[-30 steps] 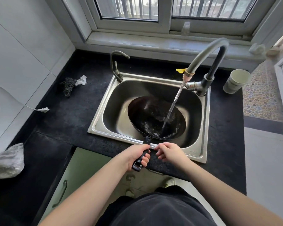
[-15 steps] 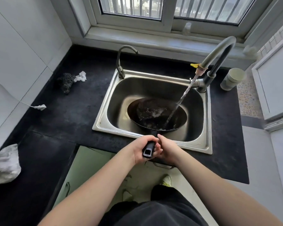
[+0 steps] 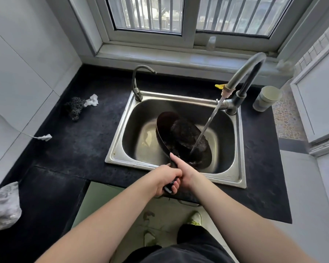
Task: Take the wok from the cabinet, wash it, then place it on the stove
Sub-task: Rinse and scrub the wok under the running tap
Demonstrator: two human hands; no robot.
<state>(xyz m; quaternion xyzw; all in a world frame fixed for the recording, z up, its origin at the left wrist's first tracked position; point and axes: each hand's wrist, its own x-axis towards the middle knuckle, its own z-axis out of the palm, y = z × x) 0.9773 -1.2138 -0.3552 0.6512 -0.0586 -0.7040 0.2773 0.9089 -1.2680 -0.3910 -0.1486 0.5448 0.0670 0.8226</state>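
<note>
Your left hand [image 3: 166,179] and right hand [image 3: 184,170] both grip the wok [image 3: 182,139] handle, tilting it under the faucet [image 3: 241,73] stream in the sink [image 3: 235,179].

Your left hand [image 3: 167,180] is gripping the handle, with your right hand [image 3: 184,171] touching it just to the right. Beyond your fingers [image 3: 176,185] the wok [image 3: 184,137] is sitting tilted in the sink [image 3: 234,175]. The faucet [image 3: 243,73] is standing far right of your fingers, behind the wok. Well left of them, a scouring pad [image 3: 74,109] is lying on the counter [image 3: 84,145].
</note>
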